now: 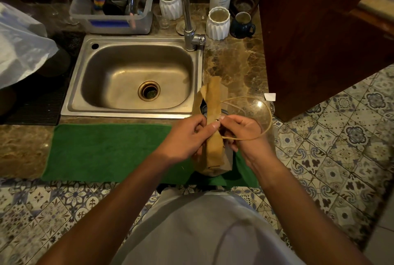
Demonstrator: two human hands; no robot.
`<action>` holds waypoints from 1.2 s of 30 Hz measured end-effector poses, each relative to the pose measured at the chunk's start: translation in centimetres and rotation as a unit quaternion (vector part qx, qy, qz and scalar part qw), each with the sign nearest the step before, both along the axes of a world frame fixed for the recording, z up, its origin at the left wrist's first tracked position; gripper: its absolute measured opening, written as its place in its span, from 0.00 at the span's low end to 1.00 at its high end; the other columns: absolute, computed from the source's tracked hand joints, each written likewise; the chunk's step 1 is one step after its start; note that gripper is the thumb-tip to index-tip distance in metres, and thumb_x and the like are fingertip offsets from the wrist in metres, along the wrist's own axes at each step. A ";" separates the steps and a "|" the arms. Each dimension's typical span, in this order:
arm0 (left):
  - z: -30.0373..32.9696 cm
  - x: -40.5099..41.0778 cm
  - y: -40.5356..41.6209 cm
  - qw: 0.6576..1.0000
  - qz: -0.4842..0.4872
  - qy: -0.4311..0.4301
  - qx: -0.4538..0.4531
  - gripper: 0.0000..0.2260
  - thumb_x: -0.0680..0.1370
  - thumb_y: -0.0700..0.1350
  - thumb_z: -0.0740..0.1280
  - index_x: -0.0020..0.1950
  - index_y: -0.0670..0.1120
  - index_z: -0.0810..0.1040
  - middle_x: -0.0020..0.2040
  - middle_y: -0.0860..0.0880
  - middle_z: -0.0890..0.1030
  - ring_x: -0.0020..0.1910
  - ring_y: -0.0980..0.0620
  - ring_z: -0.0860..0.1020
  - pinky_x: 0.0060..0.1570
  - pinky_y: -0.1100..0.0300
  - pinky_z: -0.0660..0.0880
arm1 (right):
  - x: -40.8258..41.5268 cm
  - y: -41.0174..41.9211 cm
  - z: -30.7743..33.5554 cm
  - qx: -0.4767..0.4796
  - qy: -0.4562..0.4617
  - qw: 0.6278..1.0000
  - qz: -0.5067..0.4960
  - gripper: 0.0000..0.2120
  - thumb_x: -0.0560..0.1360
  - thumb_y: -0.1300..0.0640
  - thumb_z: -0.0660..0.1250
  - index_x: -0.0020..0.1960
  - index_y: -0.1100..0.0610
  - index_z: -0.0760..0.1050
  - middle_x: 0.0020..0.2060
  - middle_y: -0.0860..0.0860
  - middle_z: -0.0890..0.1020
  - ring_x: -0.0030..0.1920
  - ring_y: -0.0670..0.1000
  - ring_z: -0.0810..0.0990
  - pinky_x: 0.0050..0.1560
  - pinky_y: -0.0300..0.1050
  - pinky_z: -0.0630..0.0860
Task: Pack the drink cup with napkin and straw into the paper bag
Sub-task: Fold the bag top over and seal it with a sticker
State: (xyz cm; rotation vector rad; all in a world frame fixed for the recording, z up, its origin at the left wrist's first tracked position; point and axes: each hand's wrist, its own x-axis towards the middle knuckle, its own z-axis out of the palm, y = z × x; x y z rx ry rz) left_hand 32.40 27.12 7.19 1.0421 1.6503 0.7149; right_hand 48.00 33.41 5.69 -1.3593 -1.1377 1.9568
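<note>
You had the paper bag standing on the green towel at the near edge of the tabletop, just right of the sink, and both hands met at its top. Your left hand pressed against the bag's left face, its fingers pinched together on the folded top edge. Your right hand came in from the other side, its fingers closed on the same edge, almost touching those of the left, with the twine handle looping out to the right over your wrist.

The bag's top ran as a narrow strip away from you toward the sink, so its long axis pointed nearly straight ahead, and the fold lay between your two hands rather than to either side. Neither hand was clearly nearer; each held one side of the seam. A dark gap showed at the far end of the mouth, with something pale inside, but I could not tell whether it was the cup, and no napkin or straw showed anywhere.

I judged the packing close to done, with the next move likely to turn on the seam's direction: opening or creasing it would mean working your hands along that forward line.
</note>
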 end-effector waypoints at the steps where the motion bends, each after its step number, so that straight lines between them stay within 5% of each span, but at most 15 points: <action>1: 0.0 0.1 0.0 1.000 -0.005 -0.010 -0.009 0.17 0.82 0.53 0.65 0.50 0.38 0.77 0.33 0.43 0.80 0.28 0.49 0.78 0.26 0.60 0.74 | 0.0 0.0 0.0 -0.016 0.012 1.000 -0.006 0.14 0.80 0.54 0.69 0.38 0.55 0.84 0.25 0.52 0.75 0.23 0.48 0.68 0.20 0.38 0.62; 10: 0.2 0.1 0.3 0.996 0.023 -0.072 -0.045 0.16 0.82 0.51 0.66 0.50 0.37 0.80 0.32 0.43 0.79 0.23 0.51 0.73 0.24 0.60 0.67 | 0.9 0.5 0.5 -0.042 0.023 0.998 0.029 0.14 0.81 0.53 0.66 0.45 0.59 0.86 0.31 0.53 0.82 0.27 0.48 0.73 0.26 0.39 0.68; 14: 0.3 -0.1 0.2 0.995 0.021 -0.077 -0.061 0.26 0.80 0.60 0.66 0.48 0.34 0.79 0.31 0.45 0.80 0.25 0.51 0.74 0.25 0.60 0.68 | 1.1 0.9 0.8 -0.041 0.025 0.998 0.049 0.11 0.80 0.56 0.67 0.43 0.57 0.86 0.37 0.62 0.77 0.34 0.56 0.71 0.33 0.40 0.70; 17: 0.3 -0.1 0.0 0.996 0.005 -0.048 -0.079 0.36 0.76 0.70 0.60 0.41 0.35 0.81 0.32 0.37 0.81 0.26 0.46 0.75 0.25 0.60 0.71 | 0.8 0.7 0.5 -0.079 0.052 0.995 0.036 0.11 0.79 0.59 0.67 0.43 0.60 0.84 0.36 0.61 0.79 0.33 0.55 0.75 0.37 0.45 0.71; 20: 0.0 -0.2 -0.4 0.997 0.007 -0.020 -0.072 0.30 0.78 0.69 0.57 0.33 0.49 0.83 0.29 0.40 0.80 0.26 0.45 0.77 0.28 0.59 0.74 | 0.0 0.1 0.6 -0.114 0.094 0.987 0.055 0.07 0.78 0.60 0.67 0.48 0.63 0.82 0.33 0.57 0.81 0.28 0.50 0.75 0.30 0.42 0.73; 23: -0.2 -1.2 -0.8 0.998 0.028 -0.032 -0.054 0.21 0.82 0.61 0.59 0.37 0.58 0.85 0.32 0.47 0.84 0.28 0.50 0.79 0.28 0.60 0.76 | -0.9 -0.4 0.2 -0.125 0.142 0.980 0.065 0.17 0.74 0.57 0.71 0.58 0.67 0.82 0.39 0.60 0.84 0.34 0.53 0.78 0.34 0.44 0.79; 29: 0.4 -3.5 -0.7 0.999 0.020 -0.033 -0.030 0.05 0.82 0.46 0.67 0.51 0.49 0.83 0.39 0.46 0.85 0.35 0.54 0.81 0.31 0.64 0.77 | -0.9 -0.6 -0.4 -0.114 0.171 0.973 0.106 0.20 0.81 0.57 0.59 0.69 0.65 0.76 0.53 0.64 0.84 0.48 0.58 0.84 0.43 0.48 0.81; 33: 0.4 -3.6 -0.8 0.999 0.029 -0.019 -0.023 0.07 0.83 0.46 0.65 0.55 0.48 0.82 0.49 0.37 0.85 0.41 0.47 0.83 0.36 0.59 0.79 | -0.9 -0.5 -0.1 -0.101 0.171 0.974 0.108 0.22 0.78 0.56 0.61 0.68 0.65 0.76 0.54 0.65 0.84 0.49 0.59 0.84 0.45 0.50 0.81; 36: 0.2 -3.6 -0.9 0.998 0.052 0.009 -0.028 0.07 0.83 0.47 0.64 0.53 0.50 0.82 0.47 0.43 0.86 0.44 0.46 0.84 0.47 0.51 0.79 | -0.2 -0.2 0.6 -0.062 0.137 0.982 0.115 0.16 0.83 0.59 0.61 0.67 0.64 0.78 0.58 0.64 0.85 0.52 0.59 0.83 0.48 0.51 0.81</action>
